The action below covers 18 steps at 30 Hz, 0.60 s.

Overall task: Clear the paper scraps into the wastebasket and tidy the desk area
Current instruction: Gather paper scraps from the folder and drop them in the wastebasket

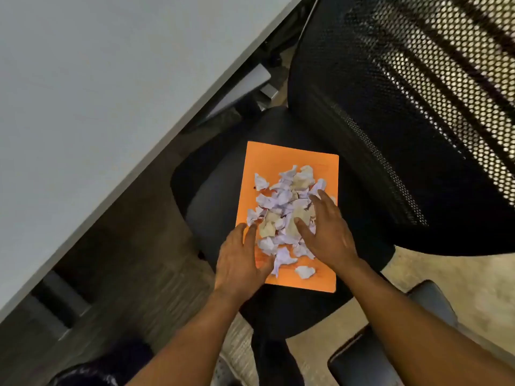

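A: Where are the scraps?

B: The heap of crumpled white and cream paper scraps [284, 215] lies in the centre of the frame on a flat orange card folder [281, 160], and the folder rests on the seat of the black mesh office chair [404, 121]. One small scrap sits apart near the folder's lower edge.

A: And the hands?

B: The left hand [239, 260] lies flat and spread at the folder's lower left edge, fingers touching the heap, gripping nothing. The right hand [328, 232] is spread too, palm down on the right side of the heap, closed on nothing.

A: How will it handle?

B: I judge the scraps very light, soft and loose; they would spill at any tilt or draught. The folder looks thin and may bend under a one-sided grip. I would herd the scraps toward the middle, then take the folder by both long edges and carry it level, like a tray.

A: Anything unclear?

B: A dark rounded shape at the lower left corner, cut off by the frame, may be the wastebasket; I cannot tell. The pale grey desk top [97, 93] in the upper left is only partly in view, and the whole picture is slightly blurred.
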Each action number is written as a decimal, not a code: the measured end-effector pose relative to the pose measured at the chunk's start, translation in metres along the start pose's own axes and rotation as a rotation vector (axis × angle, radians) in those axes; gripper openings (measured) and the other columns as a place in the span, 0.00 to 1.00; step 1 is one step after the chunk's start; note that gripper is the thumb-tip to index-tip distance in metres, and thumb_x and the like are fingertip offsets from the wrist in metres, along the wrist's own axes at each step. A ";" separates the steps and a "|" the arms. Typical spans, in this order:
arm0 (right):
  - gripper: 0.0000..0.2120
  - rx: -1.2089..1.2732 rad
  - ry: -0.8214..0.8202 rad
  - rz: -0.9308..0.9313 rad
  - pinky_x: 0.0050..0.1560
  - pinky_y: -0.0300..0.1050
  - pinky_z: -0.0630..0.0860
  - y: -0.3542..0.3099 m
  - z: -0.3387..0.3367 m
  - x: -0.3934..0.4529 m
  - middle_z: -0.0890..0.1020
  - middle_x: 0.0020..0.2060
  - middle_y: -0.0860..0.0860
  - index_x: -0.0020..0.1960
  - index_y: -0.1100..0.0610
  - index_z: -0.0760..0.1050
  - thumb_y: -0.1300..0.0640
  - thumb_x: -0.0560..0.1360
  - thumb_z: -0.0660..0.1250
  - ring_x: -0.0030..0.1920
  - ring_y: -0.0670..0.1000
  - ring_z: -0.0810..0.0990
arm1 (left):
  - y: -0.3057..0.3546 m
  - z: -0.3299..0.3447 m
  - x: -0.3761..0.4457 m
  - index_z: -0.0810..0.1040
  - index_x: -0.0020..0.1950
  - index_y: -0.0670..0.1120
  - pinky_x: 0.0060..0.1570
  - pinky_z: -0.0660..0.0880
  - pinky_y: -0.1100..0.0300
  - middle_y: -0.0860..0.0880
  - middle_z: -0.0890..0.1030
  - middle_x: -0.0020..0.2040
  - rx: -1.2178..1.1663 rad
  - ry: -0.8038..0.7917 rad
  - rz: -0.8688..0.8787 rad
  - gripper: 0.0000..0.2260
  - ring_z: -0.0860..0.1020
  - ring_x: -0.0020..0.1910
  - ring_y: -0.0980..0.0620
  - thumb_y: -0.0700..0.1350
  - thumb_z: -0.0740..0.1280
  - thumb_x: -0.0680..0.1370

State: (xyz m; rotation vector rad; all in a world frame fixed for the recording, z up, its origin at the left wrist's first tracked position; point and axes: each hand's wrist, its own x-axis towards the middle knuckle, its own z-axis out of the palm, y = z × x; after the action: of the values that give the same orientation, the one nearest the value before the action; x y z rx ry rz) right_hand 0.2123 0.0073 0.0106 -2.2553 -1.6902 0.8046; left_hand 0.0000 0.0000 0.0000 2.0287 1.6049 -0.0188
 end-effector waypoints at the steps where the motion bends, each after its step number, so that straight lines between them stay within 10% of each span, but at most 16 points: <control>1: 0.35 -0.023 0.008 0.019 0.67 0.56 0.66 0.003 -0.001 0.007 0.56 0.77 0.53 0.76 0.54 0.57 0.38 0.76 0.61 0.74 0.56 0.60 | 0.002 0.000 0.005 0.58 0.77 0.51 0.68 0.67 0.46 0.44 0.64 0.75 0.003 -0.006 -0.017 0.39 0.66 0.71 0.44 0.70 0.60 0.71; 10: 0.41 -0.207 -0.002 0.054 0.62 0.60 0.69 0.009 0.002 0.078 0.50 0.78 0.53 0.77 0.49 0.50 0.28 0.72 0.55 0.73 0.60 0.59 | 0.021 0.003 0.071 0.52 0.77 0.55 0.65 0.66 0.40 0.46 0.57 0.78 0.175 -0.039 0.044 0.48 0.59 0.74 0.43 0.77 0.58 0.63; 18: 0.33 -0.276 0.046 0.027 0.61 0.61 0.69 0.001 0.013 0.103 0.54 0.78 0.54 0.77 0.45 0.51 0.31 0.76 0.44 0.72 0.60 0.61 | 0.026 0.025 0.079 0.68 0.72 0.52 0.41 0.77 0.49 0.41 0.74 0.67 0.338 0.014 0.229 0.30 0.75 0.59 0.40 0.65 0.57 0.74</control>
State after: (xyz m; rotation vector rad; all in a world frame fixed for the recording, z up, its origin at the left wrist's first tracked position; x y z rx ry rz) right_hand 0.2264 0.1013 -0.0314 -2.4567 -1.8524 0.5484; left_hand 0.0543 0.0563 -0.0370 2.4647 1.4441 -0.2046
